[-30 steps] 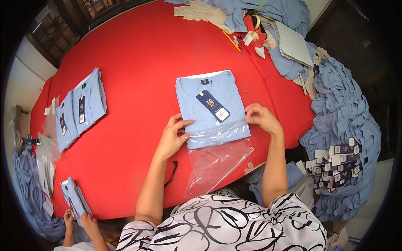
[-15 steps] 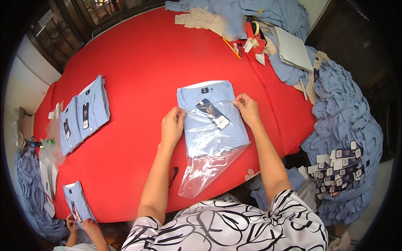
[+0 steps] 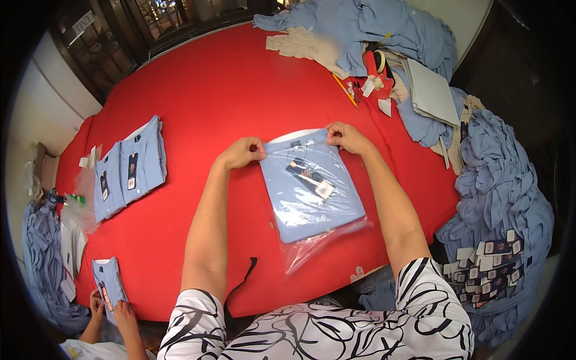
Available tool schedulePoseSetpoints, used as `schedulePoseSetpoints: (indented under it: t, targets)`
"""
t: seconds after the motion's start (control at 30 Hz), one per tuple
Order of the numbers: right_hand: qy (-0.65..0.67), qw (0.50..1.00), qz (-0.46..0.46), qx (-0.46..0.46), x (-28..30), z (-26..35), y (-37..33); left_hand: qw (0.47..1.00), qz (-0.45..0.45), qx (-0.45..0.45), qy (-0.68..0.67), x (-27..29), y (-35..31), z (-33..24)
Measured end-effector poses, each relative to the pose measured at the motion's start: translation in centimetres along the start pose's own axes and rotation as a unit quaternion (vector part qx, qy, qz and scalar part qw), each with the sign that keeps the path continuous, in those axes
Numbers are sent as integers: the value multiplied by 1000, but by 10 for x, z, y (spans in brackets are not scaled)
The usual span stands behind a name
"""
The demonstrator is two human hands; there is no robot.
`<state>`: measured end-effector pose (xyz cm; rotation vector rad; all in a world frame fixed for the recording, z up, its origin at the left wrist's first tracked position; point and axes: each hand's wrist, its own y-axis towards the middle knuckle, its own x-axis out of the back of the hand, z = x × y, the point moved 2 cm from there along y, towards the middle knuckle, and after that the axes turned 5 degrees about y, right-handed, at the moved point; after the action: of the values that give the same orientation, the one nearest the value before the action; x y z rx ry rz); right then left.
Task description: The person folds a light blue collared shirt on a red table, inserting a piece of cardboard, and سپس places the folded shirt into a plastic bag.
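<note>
A folded light blue shirt (image 3: pixel 300 207) lies on the red table, covered almost to its top by a clear plastic bag (image 3: pixel 294 252). A dark hang tag (image 3: pixel 309 180) with a white sticker shows through the film. My left hand (image 3: pixel 245 152) pinches the bag's edge at the shirt's upper left corner. At the upper right corner, my right hand (image 3: pixel 348 139) pinches the bag's other edge, fingers closed. Below the shirt the bag's end lies loose on the cloth. White card shows at the shirt's collar end.
Folded blue shirts with tags (image 3: pixel 132 168) lie at left, beside clear bags (image 3: pixel 78 210). A co-worker's hands (image 3: pixel 111 309) hold another folded shirt (image 3: pixel 108 276). Heaped blue garments (image 3: pixel 501 174), many tags (image 3: pixel 489 270), a white stack (image 3: pixel 429 93), tape (image 3: pixel 380 60) and a pencil (image 3: pixel 345 90) lie right.
Both my hands have pulled the bag's edge up from the shirt's upper part to its top corners. The bag now covers most of the shirt, with less loose film below.
</note>
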<state>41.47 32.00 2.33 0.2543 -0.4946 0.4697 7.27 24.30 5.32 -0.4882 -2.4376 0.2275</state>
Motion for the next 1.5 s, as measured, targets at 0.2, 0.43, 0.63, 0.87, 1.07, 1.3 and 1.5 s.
schedulePoseSetpoints:
  t: [0.2,0.43,0.63,0.87,1.07,1.3,1.5]
  targets:
    - [165,981,-44,-95,-1,-1,-12,963,-230,26,140,4,33,-19]
    - [87,978,-187,-36,-39,42,-122,955,-173,20,239,-92,-6,-142]
    - [287,942,95,-147,-63,86,-199,966,-139,-38,215,-179,-89,-129]
    - [418,873,78,-238,-139,63,-197,966,-225,-62,111,-197,-177,-124]
    - [655,722,-7,-221,-192,62,-214,926,-272,-186,182,-228,-199,-157]
    - [540,817,-103,-172,-208,6,-212,965,-186,-136,124,-215,-202,-149]
    - [-85,967,-211,112,-146,92,-211,900,-361,-46,241,-128,-174,-59]
